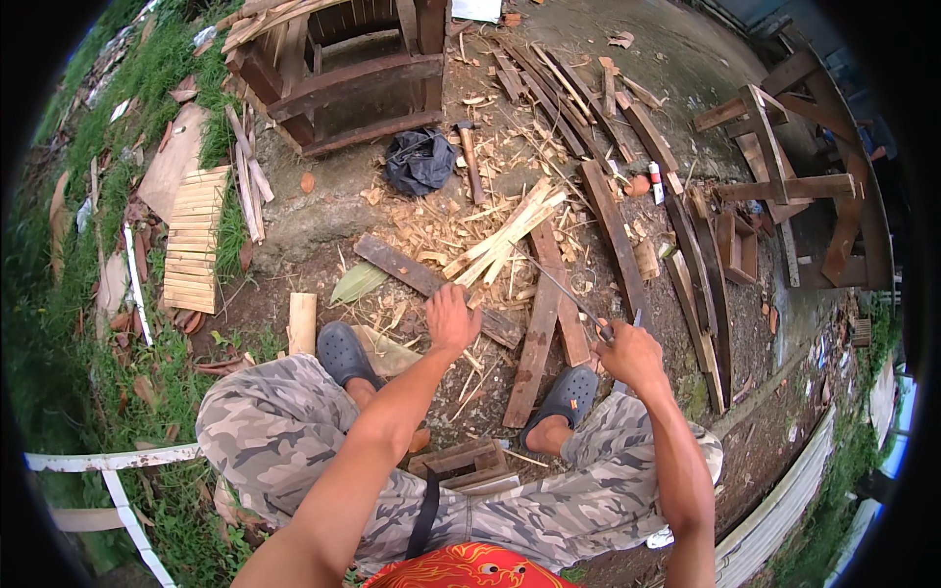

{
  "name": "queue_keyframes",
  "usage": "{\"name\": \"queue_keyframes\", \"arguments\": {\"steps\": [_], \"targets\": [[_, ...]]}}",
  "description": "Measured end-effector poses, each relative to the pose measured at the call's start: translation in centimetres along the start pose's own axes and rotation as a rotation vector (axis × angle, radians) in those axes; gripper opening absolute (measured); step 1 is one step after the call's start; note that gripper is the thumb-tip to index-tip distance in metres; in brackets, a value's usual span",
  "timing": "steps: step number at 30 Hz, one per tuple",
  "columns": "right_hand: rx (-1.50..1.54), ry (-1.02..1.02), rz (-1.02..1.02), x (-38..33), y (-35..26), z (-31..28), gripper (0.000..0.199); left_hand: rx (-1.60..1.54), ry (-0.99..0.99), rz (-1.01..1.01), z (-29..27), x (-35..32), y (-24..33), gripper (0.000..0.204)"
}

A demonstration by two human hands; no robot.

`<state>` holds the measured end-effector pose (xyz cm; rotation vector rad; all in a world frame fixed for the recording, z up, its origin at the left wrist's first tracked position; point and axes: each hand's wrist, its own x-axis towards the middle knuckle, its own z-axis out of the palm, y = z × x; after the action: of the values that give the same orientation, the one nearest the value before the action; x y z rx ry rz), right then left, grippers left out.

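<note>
I sit on a low wooden block (461,461) with my feet in dark clogs (343,355) on bare earth. My left hand (451,318) reaches down with its fingers spread over the end of a dark plank (421,276) among wood shavings, and I see nothing held in it. My right hand (627,355) grips the handle of a long thin blade (564,292), which points up and to the left over a brown plank (539,338). A loose bundle of pale split strips (505,235) lies just beyond both hands.
A hammer (469,157) and a black bag (420,162) lie farther out, in front of a wooden frame (343,73). Long planks (613,230) fan out to the right beside a wooden stand (784,167). A slatted pale panel (196,240) rests on the grass at left.
</note>
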<state>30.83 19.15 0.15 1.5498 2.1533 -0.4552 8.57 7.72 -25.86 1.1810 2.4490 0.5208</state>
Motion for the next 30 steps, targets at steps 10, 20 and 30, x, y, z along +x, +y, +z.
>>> {"name": "queue_keyframes", "arguments": {"steps": [10, 20, 30], "targets": [[-0.015, 0.011, 0.086, 1.1, 1.5, -4.7, 0.036, 0.333, -0.396, 0.087, 4.3, 14.6, 7.9, 0.090], [-0.001, 0.024, -0.004, -0.2, 1.6, -6.5, 0.037, 0.139, -0.359, 0.323, -5.5, 13.2, 2.1, 0.073], [0.089, 0.100, -0.023, -2.1, -0.8, -8.9, 0.039, 0.536, 0.150, 0.557, -36.6, 24.2, 1.9, 0.063]]}}
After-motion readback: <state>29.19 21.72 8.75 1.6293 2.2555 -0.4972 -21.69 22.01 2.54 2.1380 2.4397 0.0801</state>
